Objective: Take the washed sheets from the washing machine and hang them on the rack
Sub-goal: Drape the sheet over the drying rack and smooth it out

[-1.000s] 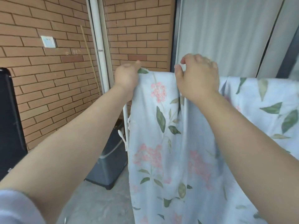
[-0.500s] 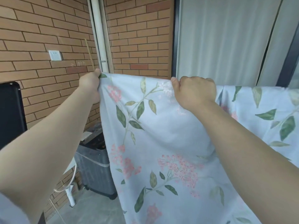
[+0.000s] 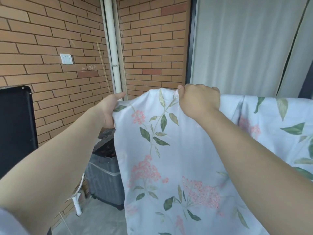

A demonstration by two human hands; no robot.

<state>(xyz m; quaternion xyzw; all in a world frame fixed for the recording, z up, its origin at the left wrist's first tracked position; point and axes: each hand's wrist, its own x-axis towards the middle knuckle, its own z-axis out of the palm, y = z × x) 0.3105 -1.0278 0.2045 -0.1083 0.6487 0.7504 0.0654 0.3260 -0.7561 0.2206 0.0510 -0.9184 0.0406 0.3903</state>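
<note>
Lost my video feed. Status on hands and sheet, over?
Left hand grips the floral sheet at its left edge. Right hand pinches the top edge. Sheet hangs draped off to the right. Nothing blocking.

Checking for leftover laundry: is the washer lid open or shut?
Open: the lid stands tilted up over the washer, its dark tub opening showing.

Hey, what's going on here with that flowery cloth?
A person is hanging up a floral sheet. The left hand grips its side edge and the right hand pinches its top edge, holding it spread. To the right, the sheet lies draped over a support that it hides. A grey washing machine stands behind, by the brick wall.
</note>
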